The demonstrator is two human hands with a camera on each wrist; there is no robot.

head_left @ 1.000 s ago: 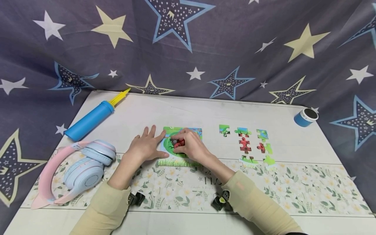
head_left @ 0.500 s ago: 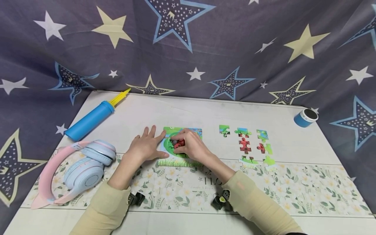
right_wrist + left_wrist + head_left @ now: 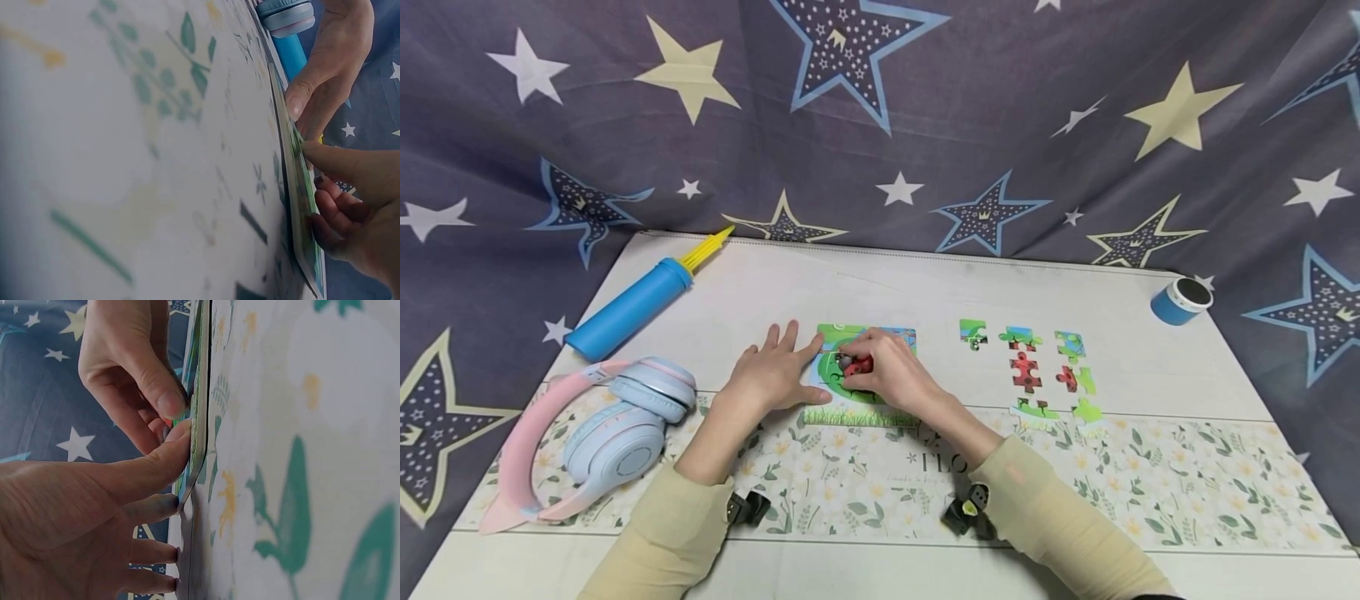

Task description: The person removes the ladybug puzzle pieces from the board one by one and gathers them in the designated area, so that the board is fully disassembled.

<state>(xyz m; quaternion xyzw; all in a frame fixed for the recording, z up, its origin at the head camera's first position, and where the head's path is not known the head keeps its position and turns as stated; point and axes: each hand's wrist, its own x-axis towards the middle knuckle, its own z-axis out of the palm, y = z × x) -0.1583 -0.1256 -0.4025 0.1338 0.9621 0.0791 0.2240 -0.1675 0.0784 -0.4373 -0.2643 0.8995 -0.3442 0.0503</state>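
Observation:
A green jigsaw board [image 3: 861, 417] with a leaf picture and a grass strip lies in front of me in the head view. Spread wide, my left hand [image 3: 769, 377] rests on the board's left edge with thumb and fingers straight. My right hand [image 3: 893, 371] bends over the board's middle, and its thumb and fingers pinch a red and grey jigsaw piece [image 3: 857, 366] at the board's surface. Those fingers partly hide the piece and the board's upper right. In the right wrist view, the right hand [image 3: 356, 206] has its fingertips at the board [image 3: 303, 212].
Loose jigsaw pieces lie to the right, among them a red one [image 3: 1026, 372] and a green one [image 3: 973, 332]. Pink and blue headphones [image 3: 625, 450] and a blue and yellow hand pump [image 3: 632, 308] lie left. A blue jar [image 3: 1176, 305] stands far right.
The red and grey piece has shifted very slightly under my right fingers. Both hands otherwise keep their places, and the loose pieces have not moved.

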